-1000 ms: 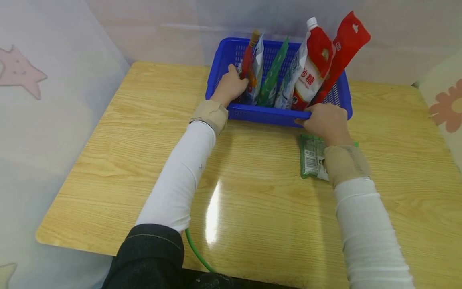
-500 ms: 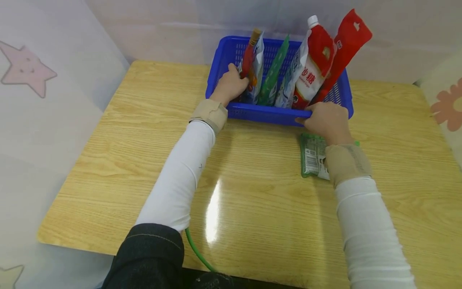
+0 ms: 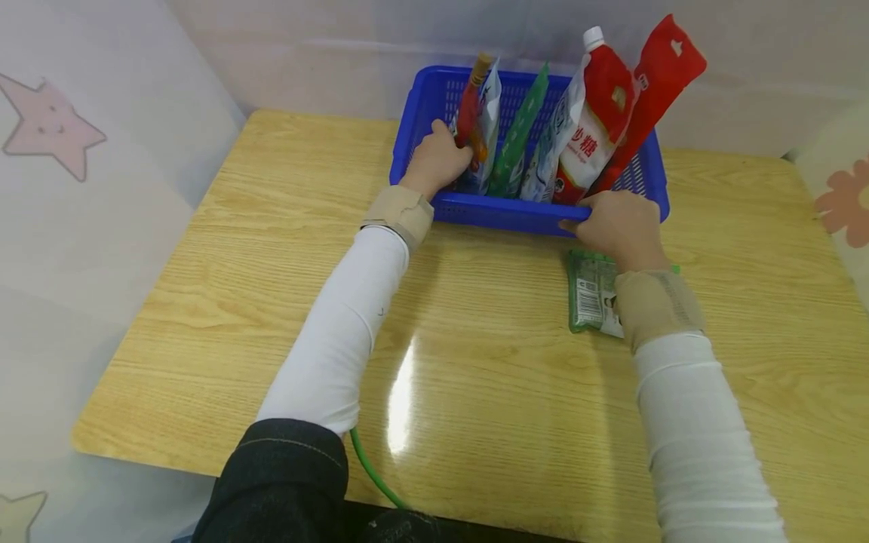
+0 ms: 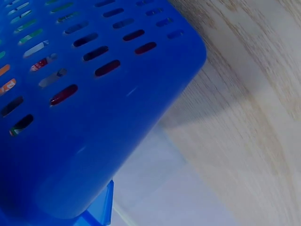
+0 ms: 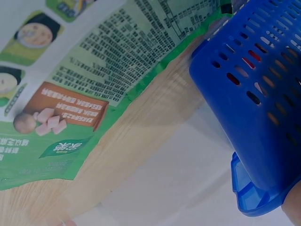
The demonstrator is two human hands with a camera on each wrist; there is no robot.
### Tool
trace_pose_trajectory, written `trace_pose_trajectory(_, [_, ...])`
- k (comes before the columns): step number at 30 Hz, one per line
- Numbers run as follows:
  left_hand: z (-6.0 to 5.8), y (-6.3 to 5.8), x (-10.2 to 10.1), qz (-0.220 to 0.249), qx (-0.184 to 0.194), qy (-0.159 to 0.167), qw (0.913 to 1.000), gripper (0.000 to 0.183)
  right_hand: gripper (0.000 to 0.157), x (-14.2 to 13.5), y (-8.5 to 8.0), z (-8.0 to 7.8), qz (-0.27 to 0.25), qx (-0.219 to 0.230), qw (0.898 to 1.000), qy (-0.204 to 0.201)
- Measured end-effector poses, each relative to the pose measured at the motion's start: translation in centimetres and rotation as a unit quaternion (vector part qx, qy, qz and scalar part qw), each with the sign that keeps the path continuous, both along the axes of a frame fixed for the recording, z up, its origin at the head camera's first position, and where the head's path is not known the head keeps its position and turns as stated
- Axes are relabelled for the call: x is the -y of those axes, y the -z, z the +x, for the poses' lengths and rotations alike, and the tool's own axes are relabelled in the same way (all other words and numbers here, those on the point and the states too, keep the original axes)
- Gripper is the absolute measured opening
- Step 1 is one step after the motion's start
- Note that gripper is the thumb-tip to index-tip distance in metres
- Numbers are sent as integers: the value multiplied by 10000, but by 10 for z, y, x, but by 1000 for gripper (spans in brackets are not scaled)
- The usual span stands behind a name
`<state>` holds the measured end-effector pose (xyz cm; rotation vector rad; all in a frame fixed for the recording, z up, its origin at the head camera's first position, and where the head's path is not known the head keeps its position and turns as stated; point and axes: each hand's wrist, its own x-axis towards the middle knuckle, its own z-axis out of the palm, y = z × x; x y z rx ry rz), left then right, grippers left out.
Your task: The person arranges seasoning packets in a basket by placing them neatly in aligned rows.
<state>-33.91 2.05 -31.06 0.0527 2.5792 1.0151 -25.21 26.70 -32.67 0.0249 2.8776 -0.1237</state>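
My left hand point(image 3: 436, 158) reaches over the front left corner of a blue plastic basket point(image 3: 509, 217). Its fingers and thumb hold the lower part of a bottle point(image 3: 470, 105) with a red label and tan cap, standing tilted inside. At the front right, my right hand point(image 3: 621, 222) grips the rim, thumb outside and fingertips hidden behind it. The perforated basket wall point(image 4: 122, 94) fills much of the left wrist view, where no hand shows. In the right wrist view, part of a finger point(image 5: 294, 205) shows right at the basket rim point(image 5: 258, 209).
Upright in the basket stand a green packet point(image 3: 519, 136), white-blue packets point(image 3: 553, 147), a capped red-and-white sugar pouch point(image 3: 594, 121) and a long red bag point(image 3: 665, 68). A green seasoning packet point(image 3: 591, 298) lies on the wooden table point(image 3: 489, 377) under my right wrist. A wall point(image 3: 326, 60) rises behind.
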Motion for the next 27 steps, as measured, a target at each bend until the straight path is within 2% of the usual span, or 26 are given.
trace_pose_trajectory(6, [2,0,-2,-263,-140,-30,9996,58,62,-2,0,0,-16,20,10000,5])
trace_pose_trajectory(16, [1,1,-3,-290,-126,46,9995,63,62,-4,-1,0,24,44,10000,34])
trace_pose_trajectory(23, [3,3,-3,-256,-89,-27,9996,68,61,-3,1,0,-1,-2,10000,12])
trace_pose_trajectory(27, [4,4,-4,-236,-303,35,9993,67,60,-3,1,1,-17,-46,10000,32])
